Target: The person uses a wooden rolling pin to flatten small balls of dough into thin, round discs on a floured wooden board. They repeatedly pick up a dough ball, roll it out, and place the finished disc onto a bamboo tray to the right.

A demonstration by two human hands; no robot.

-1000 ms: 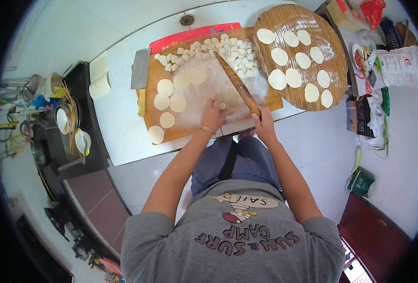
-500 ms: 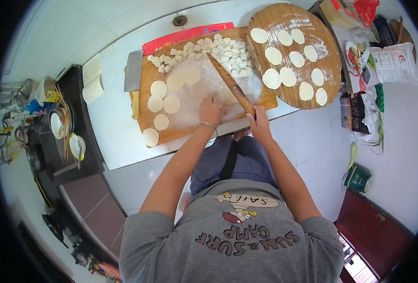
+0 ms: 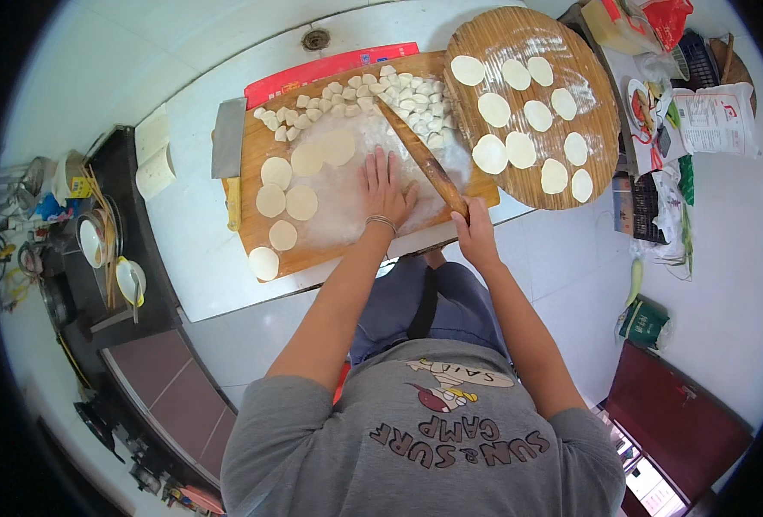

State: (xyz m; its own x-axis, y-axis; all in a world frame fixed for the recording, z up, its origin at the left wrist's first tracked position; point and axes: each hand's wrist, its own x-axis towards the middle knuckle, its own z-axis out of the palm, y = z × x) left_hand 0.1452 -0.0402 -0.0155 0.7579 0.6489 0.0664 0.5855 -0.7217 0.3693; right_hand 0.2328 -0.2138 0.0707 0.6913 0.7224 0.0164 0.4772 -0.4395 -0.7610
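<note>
My left hand (image 3: 386,185) lies palm down with its fingers stretched out on the floured wooden cutting board (image 3: 321,254). Whether any dough is under the palm is hidden. My right hand (image 3: 474,226) grips the near end of a tapered wooden rolling pin (image 3: 422,157), which slants up and left across the board. Along the board's far side sits a heap of small floured dough pieces (image 3: 416,102). Several flat round dough wrappers (image 3: 302,203) lie on the board's left part, a few overlapping. More wrappers (image 3: 494,109) are spread over a round wooden board (image 3: 601,108) at the far right.
A cleaver (image 3: 227,138) with a yellow handle rests at the board's left edge, near an open notebook (image 3: 154,168). Bowls (image 3: 131,282) and chopsticks stand on the dark counter at left. At right are a white sack (image 3: 716,119) and a black crate (image 3: 648,209).
My left hand has gone from bent fingers to lying flat and stretched farther up the board. The right hand stays on the rolling pin. The whole view has shifted slightly.
</note>
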